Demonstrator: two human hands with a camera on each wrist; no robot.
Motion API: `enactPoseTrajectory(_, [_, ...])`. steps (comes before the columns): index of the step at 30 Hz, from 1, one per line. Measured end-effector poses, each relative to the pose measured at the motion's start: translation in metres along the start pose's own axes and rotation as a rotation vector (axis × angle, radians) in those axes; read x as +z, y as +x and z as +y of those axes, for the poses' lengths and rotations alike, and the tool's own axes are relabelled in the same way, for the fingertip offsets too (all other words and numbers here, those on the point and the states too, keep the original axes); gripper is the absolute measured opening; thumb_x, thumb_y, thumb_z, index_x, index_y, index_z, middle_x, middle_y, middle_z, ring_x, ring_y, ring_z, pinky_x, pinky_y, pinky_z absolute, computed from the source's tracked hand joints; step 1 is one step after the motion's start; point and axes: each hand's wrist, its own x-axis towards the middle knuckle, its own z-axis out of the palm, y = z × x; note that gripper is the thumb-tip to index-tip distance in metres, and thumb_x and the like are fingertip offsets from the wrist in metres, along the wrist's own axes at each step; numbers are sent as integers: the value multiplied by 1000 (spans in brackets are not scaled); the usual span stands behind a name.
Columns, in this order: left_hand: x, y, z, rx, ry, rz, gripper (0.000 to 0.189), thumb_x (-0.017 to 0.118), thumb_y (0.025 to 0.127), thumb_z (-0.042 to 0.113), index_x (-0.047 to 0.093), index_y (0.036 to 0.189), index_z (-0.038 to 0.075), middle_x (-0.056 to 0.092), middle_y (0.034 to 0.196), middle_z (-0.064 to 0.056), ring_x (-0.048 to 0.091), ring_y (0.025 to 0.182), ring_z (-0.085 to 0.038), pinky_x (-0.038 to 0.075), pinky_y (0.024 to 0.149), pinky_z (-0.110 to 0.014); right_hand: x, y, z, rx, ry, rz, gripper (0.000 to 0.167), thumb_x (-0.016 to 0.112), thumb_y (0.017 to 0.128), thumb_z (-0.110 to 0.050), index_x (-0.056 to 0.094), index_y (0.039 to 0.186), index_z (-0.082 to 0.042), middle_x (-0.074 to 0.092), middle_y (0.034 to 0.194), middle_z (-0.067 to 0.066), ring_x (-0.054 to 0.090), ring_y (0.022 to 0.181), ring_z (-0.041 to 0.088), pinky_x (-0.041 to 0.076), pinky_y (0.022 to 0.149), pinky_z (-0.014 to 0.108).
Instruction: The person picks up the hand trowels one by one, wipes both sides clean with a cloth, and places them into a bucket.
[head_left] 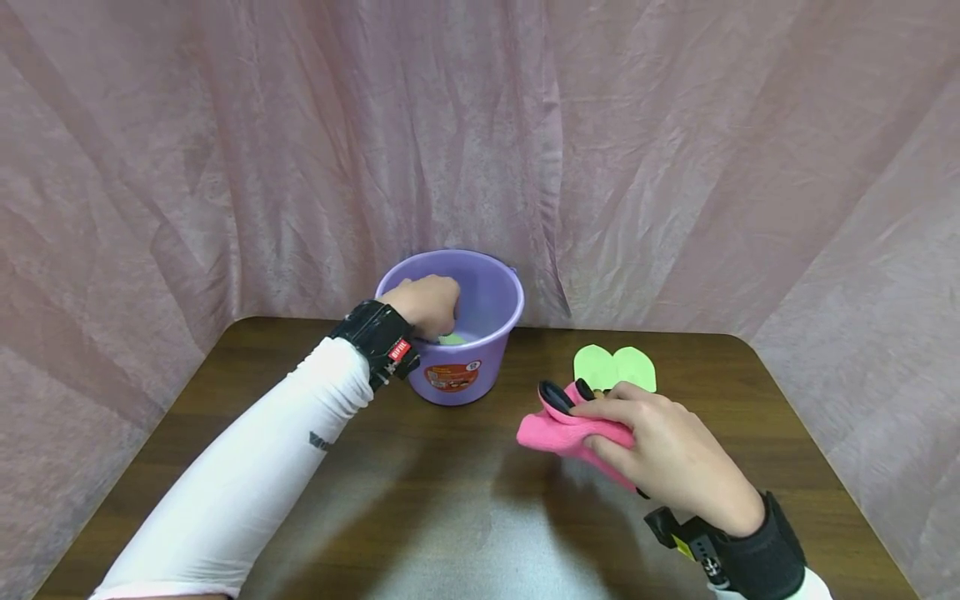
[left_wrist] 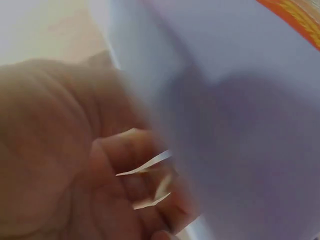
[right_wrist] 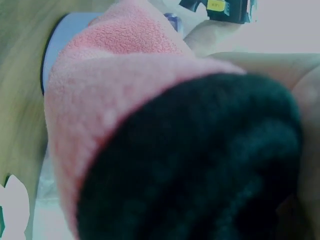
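My left hand [head_left: 429, 305] reaches over the near left rim of a purple bucket [head_left: 463, 379] and down inside it. In the left wrist view its curled fingers [left_wrist: 135, 150] are partly hidden behind the bucket's wall; I cannot tell whether they hold something. A bit of light green [head_left: 452, 339] shows in the bucket beside the hand. My right hand [head_left: 660, 437] grips a soft pink fleecy piece [head_left: 573, 433] with black rounded patches between thumb and fingers, above the table. A light green heart shape [head_left: 617, 368] lies just beyond this hand, its lower part hidden.
The dark wooden table [head_left: 420, 517] has rounded far corners. Pink curtain fabric [head_left: 675, 167] hangs behind it, close to the bucket. An orange and red label [head_left: 452, 377] is on the bucket's near side.
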Motion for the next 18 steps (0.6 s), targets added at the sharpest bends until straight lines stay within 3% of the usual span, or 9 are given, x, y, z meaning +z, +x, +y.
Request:
enactPoseTrajectory(4, [-9, -9, 5, 24, -50, 107, 30, 62, 93, 7, 72, 122, 5, 71, 120, -8, 62, 114, -25, 43, 104, -55, -4, 0, 1, 24, 10, 7, 33, 84, 89, -18, 81, 117, -34, 54, 87, -18, 49, 67, 4, 43, 59, 27])
enactPoseTrajectory(7, [-17, -19, 12, 40, -92, 206, 31, 63, 96, 11, 69, 125, 3, 70, 125, -10, 62, 117, -25, 44, 105, -52, -8, 1, 2, 39, 19, 19, 32, 84, 91, -19, 81, 120, -33, 55, 87, -15, 49, 69, 7, 43, 61, 28])
enactPoseTrajectory(13, [-19, -47, 31, 116, -254, 389, 30, 65, 100, 13, 67, 127, 1, 65, 114, -12, 60, 104, -25, 51, 90, -40, -12, 2, 5, 62, 48, 79, 32, 83, 92, -18, 80, 124, -23, 57, 89, -9, 51, 71, 10, 46, 63, 30])
enactPoseTrajectory(18, [-3, -71, 51, 197, -363, 546, 23, 70, 99, 11, 68, 120, 2, 63, 108, -8, 61, 96, -23, 52, 85, -38, -15, 3, 9, 78, 53, 147, 36, 83, 93, -15, 78, 128, -16, 61, 93, -4, 52, 74, 13, 46, 63, 31])
